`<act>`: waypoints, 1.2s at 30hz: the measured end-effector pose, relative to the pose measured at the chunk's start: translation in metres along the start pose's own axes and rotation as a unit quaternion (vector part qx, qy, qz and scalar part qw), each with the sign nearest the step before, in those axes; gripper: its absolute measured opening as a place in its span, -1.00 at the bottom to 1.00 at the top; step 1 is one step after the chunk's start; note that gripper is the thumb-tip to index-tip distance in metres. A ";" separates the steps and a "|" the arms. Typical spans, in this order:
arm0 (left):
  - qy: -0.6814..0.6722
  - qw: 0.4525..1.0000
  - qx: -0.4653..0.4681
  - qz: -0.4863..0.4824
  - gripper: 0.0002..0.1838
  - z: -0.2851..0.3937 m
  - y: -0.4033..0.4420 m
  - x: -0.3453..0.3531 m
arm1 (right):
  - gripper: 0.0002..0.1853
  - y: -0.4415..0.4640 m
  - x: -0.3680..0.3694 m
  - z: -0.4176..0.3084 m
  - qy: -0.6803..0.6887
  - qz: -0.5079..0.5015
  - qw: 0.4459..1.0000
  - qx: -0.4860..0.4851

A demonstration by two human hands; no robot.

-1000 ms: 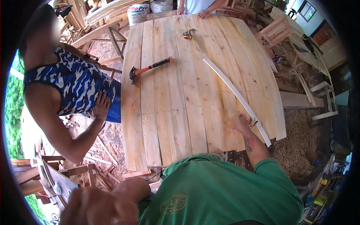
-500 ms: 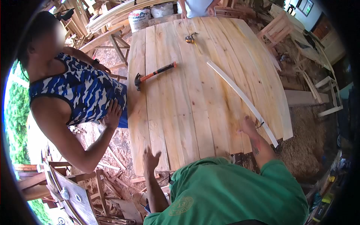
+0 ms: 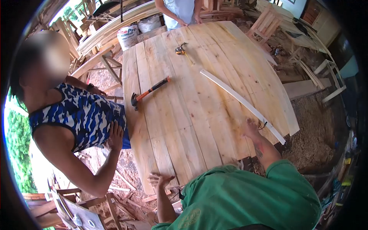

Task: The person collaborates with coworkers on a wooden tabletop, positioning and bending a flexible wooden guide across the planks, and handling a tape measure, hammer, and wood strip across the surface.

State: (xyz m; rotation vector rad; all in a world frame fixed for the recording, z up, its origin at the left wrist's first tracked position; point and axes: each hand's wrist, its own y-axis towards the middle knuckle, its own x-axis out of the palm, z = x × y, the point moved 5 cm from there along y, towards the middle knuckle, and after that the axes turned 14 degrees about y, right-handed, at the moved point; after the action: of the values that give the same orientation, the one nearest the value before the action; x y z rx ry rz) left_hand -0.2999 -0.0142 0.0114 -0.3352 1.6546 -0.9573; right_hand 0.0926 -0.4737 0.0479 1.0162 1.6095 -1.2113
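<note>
Several pale planks lie side by side as a wide wooden panel (image 3: 191, 126) in front of me. My left hand (image 3: 159, 180) is at the panel's near left edge, empty, with fingers apart and thumb out to the right. My right hand (image 3: 251, 129) rests on the planks at the near right, fingers apart and partly foreshortened, holding nothing I can see. Just beside it a long white strip (image 3: 241, 100) lies diagonally, with a thin dark loop (image 3: 263, 125) by it. A claw hammer (image 3: 150, 92) with an orange and black handle lies left. Farther off sits a tape measure (image 3: 180, 50).
A person in a blue camouflage tank top (image 3: 82, 115) stands at the left edge, a hand at the waist. Another person in a light shirt (image 3: 178, 13) is at the far edge. Sacks (image 3: 127, 35), stacked lumber and a wooden frame (image 3: 268, 23) stand behind; wood scraps litter the floor.
My left hand has turned and lowered at the panel edge, its fingers now more bent. My right hand stays in place. The view has shifted, and the far person shows more fully.
</note>
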 end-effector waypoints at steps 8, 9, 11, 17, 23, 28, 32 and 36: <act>-0.007 0.999 -0.045 0.000 0.71 0.001 -0.006 -0.006 | 0.33 -0.006 -0.005 -0.003 0.018 -0.024 1.000 0.006; -0.012 0.999 -0.049 -0.001 0.71 0.004 -0.009 -0.009 | 0.33 -0.007 -0.007 -0.005 0.022 -0.027 0.999 -0.004; -0.019 0.998 -0.055 0.001 0.71 0.003 -0.007 -0.009 | 0.33 -0.009 -0.010 -0.007 0.024 -0.032 0.999 0.004; 0.015 0.998 -0.048 0.034 0.72 -0.016 0.043 0.018 | 0.31 -0.006 -0.005 -0.001 0.051 -0.026 0.998 0.007; 0.022 0.998 -0.067 -0.008 0.69 -0.003 0.010 -0.002 | 0.24 -0.022 -0.024 -0.012 0.082 -0.053 0.995 0.013; 0.018 0.999 -0.042 -0.010 0.71 -0.017 0.035 0.011 | 0.20 -0.022 -0.025 -0.011 0.069 -0.051 0.996 0.025; 0.033 0.997 -0.069 -0.021 0.70 -0.002 0.010 -0.007 | 0.21 -0.014 -0.009 0.000 0.126 -0.050 0.990 0.027; 0.030 0.998 -0.052 -0.002 0.70 -0.006 0.015 -0.003 | 0.22 -0.012 -0.007 0.001 0.082 -0.053 0.995 -0.006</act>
State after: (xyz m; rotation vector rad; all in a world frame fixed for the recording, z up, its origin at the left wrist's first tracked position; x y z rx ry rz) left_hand -0.3002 -0.0004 0.0031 -0.3826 1.7643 -0.8928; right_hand 0.0831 -0.4777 0.0576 1.0572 1.8153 -1.2134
